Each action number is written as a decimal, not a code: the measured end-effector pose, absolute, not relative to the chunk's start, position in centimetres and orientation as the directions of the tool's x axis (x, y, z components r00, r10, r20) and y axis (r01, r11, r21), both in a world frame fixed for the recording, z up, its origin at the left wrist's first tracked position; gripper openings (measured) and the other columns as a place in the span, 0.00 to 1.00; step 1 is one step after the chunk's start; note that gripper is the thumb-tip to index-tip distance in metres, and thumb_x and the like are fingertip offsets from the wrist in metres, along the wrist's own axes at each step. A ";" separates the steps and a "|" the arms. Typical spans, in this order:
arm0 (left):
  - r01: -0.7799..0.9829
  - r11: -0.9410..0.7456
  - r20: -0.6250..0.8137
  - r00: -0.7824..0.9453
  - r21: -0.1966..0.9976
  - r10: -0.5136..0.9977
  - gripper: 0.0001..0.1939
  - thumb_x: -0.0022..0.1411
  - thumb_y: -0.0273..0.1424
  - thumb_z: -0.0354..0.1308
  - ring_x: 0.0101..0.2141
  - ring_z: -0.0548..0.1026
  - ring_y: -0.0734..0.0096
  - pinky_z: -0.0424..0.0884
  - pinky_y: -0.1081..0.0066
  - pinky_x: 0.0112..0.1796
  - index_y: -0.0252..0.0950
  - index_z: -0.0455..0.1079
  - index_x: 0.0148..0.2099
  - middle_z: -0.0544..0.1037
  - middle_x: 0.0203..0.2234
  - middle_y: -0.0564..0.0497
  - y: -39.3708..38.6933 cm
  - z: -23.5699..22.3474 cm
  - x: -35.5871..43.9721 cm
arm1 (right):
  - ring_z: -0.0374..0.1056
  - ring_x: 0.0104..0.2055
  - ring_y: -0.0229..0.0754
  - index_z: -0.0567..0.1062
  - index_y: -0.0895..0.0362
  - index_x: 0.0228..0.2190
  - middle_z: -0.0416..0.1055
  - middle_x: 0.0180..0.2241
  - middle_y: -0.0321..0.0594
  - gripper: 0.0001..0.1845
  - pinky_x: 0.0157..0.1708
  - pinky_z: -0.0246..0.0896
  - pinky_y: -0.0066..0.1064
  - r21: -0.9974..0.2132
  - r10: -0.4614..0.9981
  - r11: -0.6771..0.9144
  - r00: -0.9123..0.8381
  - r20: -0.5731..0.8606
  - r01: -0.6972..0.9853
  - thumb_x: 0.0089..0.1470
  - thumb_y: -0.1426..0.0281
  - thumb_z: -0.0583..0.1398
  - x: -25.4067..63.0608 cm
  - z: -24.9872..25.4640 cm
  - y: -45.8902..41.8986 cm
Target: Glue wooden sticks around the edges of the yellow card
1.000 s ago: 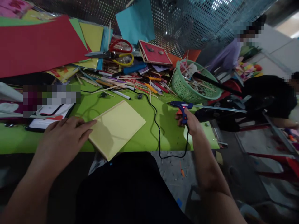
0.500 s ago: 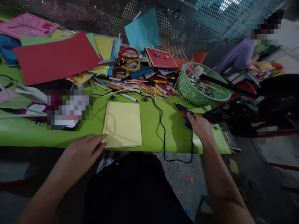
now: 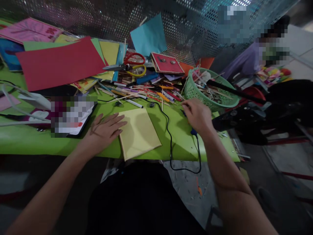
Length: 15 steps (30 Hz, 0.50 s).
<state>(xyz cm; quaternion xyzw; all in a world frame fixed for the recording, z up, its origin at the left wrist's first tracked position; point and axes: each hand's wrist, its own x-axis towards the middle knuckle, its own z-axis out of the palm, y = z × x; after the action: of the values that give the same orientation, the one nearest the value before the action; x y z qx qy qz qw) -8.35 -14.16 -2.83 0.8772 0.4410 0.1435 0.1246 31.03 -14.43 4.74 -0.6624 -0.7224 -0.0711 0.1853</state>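
My left hand (image 3: pixel 104 130) lies flat and open on the green table cover (image 3: pixel 31 143), its fingertips resting on the left edge of a pale yellow board (image 3: pixel 139 133). My right hand (image 3: pixel 197 116) is curled, knuckles up, over a blue glue gun (image 3: pixel 194 131). Only the gun's handle end shows below the wrist, and its black cord (image 3: pixel 171 147) loops off the table's front edge. The right fingertips point toward loose sticks beside a green basket (image 3: pixel 193 93).
A heap of sticks, pens and markers (image 3: pixel 146 93) lies behind the board, with scissors (image 3: pixel 127 65) and coloured paper sheets (image 3: pixel 58 63) further back. A phone-like device (image 3: pixel 84 122) sits left of my left hand. Other people sit at the far right.
My left hand moved up onto the table and the yellow board's edge, and the board turned slightly. My right hand lowered the glue gun to the table and now covers it.
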 end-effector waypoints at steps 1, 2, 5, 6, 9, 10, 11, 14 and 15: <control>0.749 -0.580 0.126 0.573 0.320 0.810 0.21 0.77 0.34 0.46 0.70 0.65 0.53 0.44 0.39 0.71 0.46 0.72 0.65 0.71 0.69 0.49 -14.1 -3.1 -8.1 | 0.74 0.47 0.51 0.81 0.55 0.43 0.80 0.45 0.48 0.16 0.45 0.64 0.38 -0.159 0.921 0.197 -0.126 0.369 0.968 0.69 0.68 0.53 29.8 4.7 -13.1; 0.755 -0.581 0.127 0.572 0.304 0.810 0.21 0.77 0.33 0.47 0.69 0.66 0.53 0.43 0.38 0.71 0.47 0.71 0.66 0.71 0.68 0.50 -14.2 -3.2 -7.9 | 0.74 0.48 0.51 0.82 0.56 0.43 0.80 0.45 0.49 0.16 0.47 0.64 0.38 -0.167 0.909 0.279 -0.204 0.363 0.945 0.69 0.69 0.54 28.6 4.6 -11.6; 0.761 -0.592 0.181 0.563 0.267 0.806 0.21 0.76 0.32 0.49 0.66 0.71 0.54 0.41 0.38 0.71 0.50 0.72 0.65 0.74 0.66 0.51 -15.5 -3.2 -7.6 | 0.74 0.50 0.49 0.83 0.57 0.46 0.80 0.47 0.48 0.16 0.50 0.64 0.37 -0.165 0.873 0.447 -0.387 0.298 0.879 0.69 0.73 0.55 24.7 4.1 -7.4; 0.759 -0.600 0.193 0.569 0.252 0.800 0.21 0.76 0.31 0.49 0.65 0.72 0.54 0.42 0.37 0.71 0.50 0.72 0.65 0.75 0.65 0.51 -16.0 -3.0 -7.6 | 0.73 0.52 0.49 0.83 0.57 0.48 0.79 0.49 0.48 0.16 0.51 0.63 0.36 -0.148 0.861 0.480 -0.432 0.267 0.865 0.69 0.74 0.55 23.5 3.9 -6.1; 0.760 -0.618 0.173 0.593 0.201 0.786 0.20 0.76 0.32 0.50 0.62 0.75 0.48 0.52 0.34 0.67 0.48 0.73 0.64 0.76 0.64 0.48 -17.6 -2.4 -7.8 | 0.72 0.53 0.49 0.82 0.56 0.52 0.78 0.51 0.49 0.19 0.48 0.63 0.35 -0.041 0.847 0.517 -0.504 0.170 0.855 0.68 0.77 0.55 20.1 3.2 -2.8; 0.764 -0.618 0.157 0.598 0.185 0.786 0.20 0.75 0.32 0.51 0.60 0.76 0.47 0.56 0.34 0.65 0.47 0.73 0.64 0.76 0.64 0.47 -18.0 -2.3 -7.8 | 0.72 0.52 0.49 0.82 0.55 0.52 0.78 0.52 0.48 0.19 0.47 0.62 0.35 -0.009 0.839 0.531 -0.524 0.147 0.847 0.68 0.77 0.55 19.1 2.9 -2.0; 0.774 -0.610 0.156 0.590 0.172 0.792 0.19 0.75 0.33 0.52 0.58 0.77 0.46 0.60 0.35 0.63 0.46 0.74 0.64 0.76 0.63 0.46 -18.4 -2.2 -7.8 | 0.72 0.51 0.49 0.82 0.54 0.52 0.78 0.53 0.48 0.19 0.45 0.62 0.35 0.024 0.832 0.542 -0.540 0.127 0.840 0.68 0.76 0.55 18.3 2.7 -1.4; 0.804 -0.576 0.149 0.557 0.150 0.817 0.20 0.72 0.34 0.57 0.53 0.79 0.45 0.67 0.41 0.57 0.44 0.74 0.64 0.77 0.61 0.42 -19.6 -2.2 -7.8 | 0.72 0.48 0.49 0.82 0.55 0.50 0.78 0.52 0.50 0.18 0.41 0.60 0.36 0.124 0.818 0.560 -0.571 0.076 0.819 0.68 0.77 0.55 16.3 2.1 0.0; 0.807 -0.571 0.143 0.554 0.151 0.820 0.21 0.72 0.34 0.57 0.52 0.79 0.46 0.69 0.44 0.55 0.43 0.74 0.64 0.77 0.61 0.41 -19.9 -2.3 -7.7 | 0.72 0.48 0.49 0.82 0.56 0.49 0.78 0.51 0.51 0.18 0.40 0.60 0.37 0.153 0.812 0.566 -0.580 0.066 0.810 0.68 0.77 0.55 15.8 1.9 0.3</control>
<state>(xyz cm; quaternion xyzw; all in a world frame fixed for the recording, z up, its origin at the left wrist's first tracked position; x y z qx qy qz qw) -7.75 -19.94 -2.33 0.8807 0.4619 0.0990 0.0337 15.81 0.27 1.92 -0.4583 -0.8849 -0.0833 -0.0057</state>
